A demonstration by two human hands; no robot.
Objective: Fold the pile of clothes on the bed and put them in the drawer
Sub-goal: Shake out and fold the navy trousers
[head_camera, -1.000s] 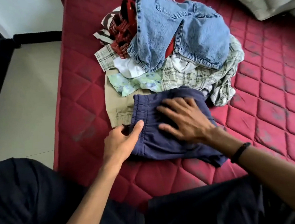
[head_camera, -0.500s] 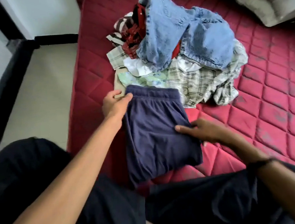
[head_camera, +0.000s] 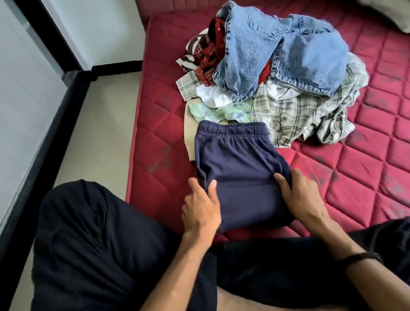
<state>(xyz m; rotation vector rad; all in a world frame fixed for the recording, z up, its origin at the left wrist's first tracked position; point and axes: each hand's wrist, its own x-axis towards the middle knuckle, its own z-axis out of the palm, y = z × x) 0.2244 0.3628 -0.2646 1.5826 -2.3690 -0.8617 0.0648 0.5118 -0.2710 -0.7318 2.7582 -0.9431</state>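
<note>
From the head view: your navy shorts (head_camera: pixel 239 167) sit centre frame on the red mattress (head_camera: pixel 385 164), partly folded; the pile (head_camera: pixel 273 75) above is unsorted and no drawer shows, so most remains. Your left hand (head_camera: pixel 200 209) and right hand (head_camera: pixel 299 194) each pinch a lower side edge, thumbs on top, fingers tucked beneath.

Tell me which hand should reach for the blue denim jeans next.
Right, probably. The right hand sits on the pile's side of the folded navy blue shorts, and the blue denim jeans lie ahead and to the right. The left hand would have to cross over.
</note>
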